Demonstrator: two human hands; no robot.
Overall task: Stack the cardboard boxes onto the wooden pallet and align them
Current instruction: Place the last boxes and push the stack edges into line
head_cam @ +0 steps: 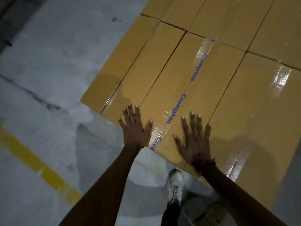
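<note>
Both hands flat, fingers spread, nothing gripped: left hand (134, 128) and right hand (194, 141) press palm-down on the top of the taped box (177, 79) at the near edge of the stack (228, 46), roughly 6 o'clock of the box layer. The boxes fill the frame from centre out to 1–3 o'clock, packed tight side by side; the pallet is hidden under them. The leftmost box (120, 66), at 10 o'clock from the hands, looks slightly skewed, with a seam gap widening toward its near end.

Risks, as judgement: open palms only give friction, so a push could slide over the glossy tape (197, 66) instead of moving the box. Pushing one box may drag its neighbour and widen that left gap. The near corner overhangs the floor (48, 79); too much downward weight there might tip or crush it. The shoe (175, 185) sits just below the edge, so a slipping box could land on it.
</note>
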